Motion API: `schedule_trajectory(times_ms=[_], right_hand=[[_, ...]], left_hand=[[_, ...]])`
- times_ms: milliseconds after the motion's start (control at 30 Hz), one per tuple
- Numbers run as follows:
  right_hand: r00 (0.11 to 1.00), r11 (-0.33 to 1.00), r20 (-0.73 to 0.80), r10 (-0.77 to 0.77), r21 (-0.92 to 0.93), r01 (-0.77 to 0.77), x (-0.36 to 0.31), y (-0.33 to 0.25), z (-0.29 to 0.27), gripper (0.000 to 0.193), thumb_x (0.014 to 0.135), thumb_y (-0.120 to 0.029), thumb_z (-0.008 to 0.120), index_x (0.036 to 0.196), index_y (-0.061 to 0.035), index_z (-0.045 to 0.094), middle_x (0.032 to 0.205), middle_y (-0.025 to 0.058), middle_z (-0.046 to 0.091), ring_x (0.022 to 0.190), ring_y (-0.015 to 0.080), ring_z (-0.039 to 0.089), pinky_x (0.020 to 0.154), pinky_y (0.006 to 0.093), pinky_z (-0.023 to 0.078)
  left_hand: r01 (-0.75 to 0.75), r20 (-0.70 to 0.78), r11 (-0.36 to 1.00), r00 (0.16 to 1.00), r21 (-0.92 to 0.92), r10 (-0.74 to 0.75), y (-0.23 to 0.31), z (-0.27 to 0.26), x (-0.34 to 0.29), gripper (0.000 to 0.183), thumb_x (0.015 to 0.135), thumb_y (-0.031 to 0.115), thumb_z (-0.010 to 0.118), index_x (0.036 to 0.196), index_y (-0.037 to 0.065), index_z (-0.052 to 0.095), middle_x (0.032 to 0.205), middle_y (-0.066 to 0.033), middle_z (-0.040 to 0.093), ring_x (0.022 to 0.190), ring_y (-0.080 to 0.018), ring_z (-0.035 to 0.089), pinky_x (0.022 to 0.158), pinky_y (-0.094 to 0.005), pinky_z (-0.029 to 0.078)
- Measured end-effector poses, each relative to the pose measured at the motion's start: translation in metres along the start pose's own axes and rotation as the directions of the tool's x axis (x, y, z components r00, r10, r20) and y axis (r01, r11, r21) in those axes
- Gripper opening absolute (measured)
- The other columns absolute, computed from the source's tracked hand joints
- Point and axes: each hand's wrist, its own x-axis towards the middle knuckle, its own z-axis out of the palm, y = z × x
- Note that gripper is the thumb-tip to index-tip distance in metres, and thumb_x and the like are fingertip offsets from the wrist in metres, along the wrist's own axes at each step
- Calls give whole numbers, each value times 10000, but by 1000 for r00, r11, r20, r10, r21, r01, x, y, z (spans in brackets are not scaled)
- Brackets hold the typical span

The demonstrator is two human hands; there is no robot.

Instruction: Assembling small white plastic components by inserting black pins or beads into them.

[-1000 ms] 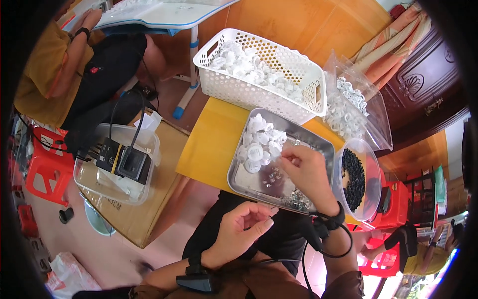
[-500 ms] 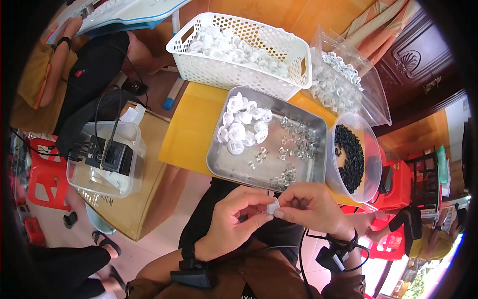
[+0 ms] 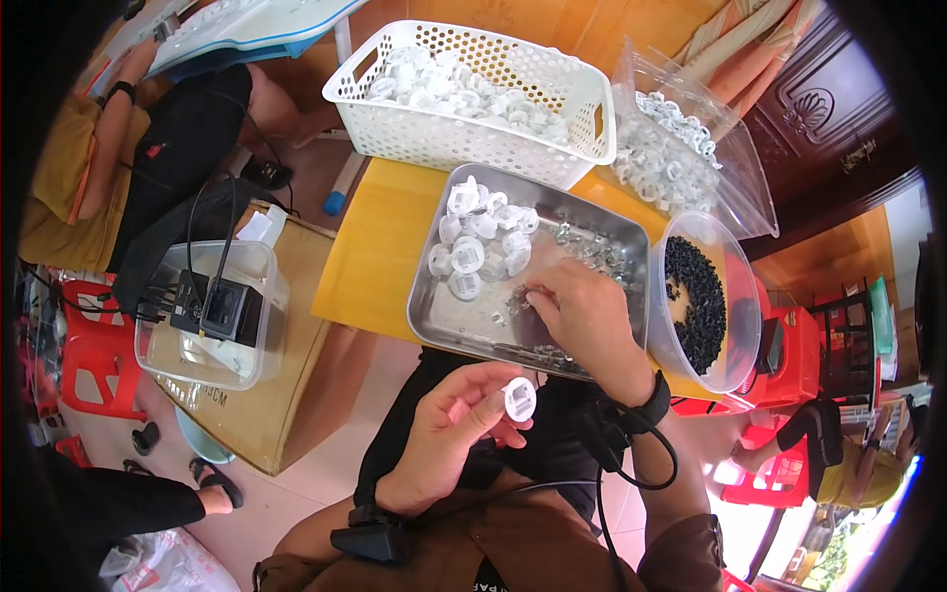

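Observation:
My left hand is closed on a round white plastic part, pinched between thumb and fingers. The part's slotted face is turned up, just off the near edge of a metal tray. Inside that tray, my right hand reaches down with thumb and fingers pinched among small shiny metal clips; whatever is between the fingertips is hidden. More clips are scattered over the tray's right side. A heap of similar white parts fills its upper left.
Behind the tray stands a white perforated basket of white parts. A clear bin of white rings leans beside it. To the right is a round tub of small black pieces. A carton bears a plastic box. Another person sits at left.
My right hand has let go of the white part and moved up into the tray among the clips. My left hand still holds the part, now with its face turned up.

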Motion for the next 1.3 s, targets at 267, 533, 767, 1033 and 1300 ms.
schedule_trajectory(times_ms=[267,533,767,1033,1300], right_hand=[[998,1000,50,23,19,-24,-8,6,-3,99,750,-53,662,835,-29,618,758,124,605,688,293,611,613,358,482],[987,872,45,154,464,-158,-48,-23,-55,104,773,14,641,856,-16,588,813,86,582,636,201,568,544,279,442],[996,759,-85,38,651,27,-83,-42,-67,188,736,60,688,879,-32,609,848,76,608,660,159,589,534,251,458],[989,780,-141,-45,613,123,-97,-37,-64,239,698,64,716,890,-37,615,833,94,616,693,210,616,543,279,481],[961,810,-220,-165,526,260,-101,-36,-69,265,638,42,748,867,-28,632,811,83,613,686,235,626,555,308,501]], left_hand=[[65,32,994,998,-86,-63,-1,-7,0,286,931,107,536,1200,9,530,1060,-127,609,913,-229,643,749,-347,561],[167,152,973,978,-156,-144,-5,-12,-1,292,939,177,557,1189,27,553,1098,-96,607,932,-169,618,754,-316,547],[218,188,967,963,-132,-192,-11,2,2,292,965,246,515,1153,25,546,978,-76,611,846,-165,623,727,-319,543],[251,202,967,950,-45,-237,-16,13,0,388,990,357,431,1098,6,557,934,-75,610,806,-157,621,709,-315,543],[311,232,949,928,-48,-292,-21,13,0,381,992,359,428,1030,12,579,856,-66,603,697,-145,605,632,-298,533]])
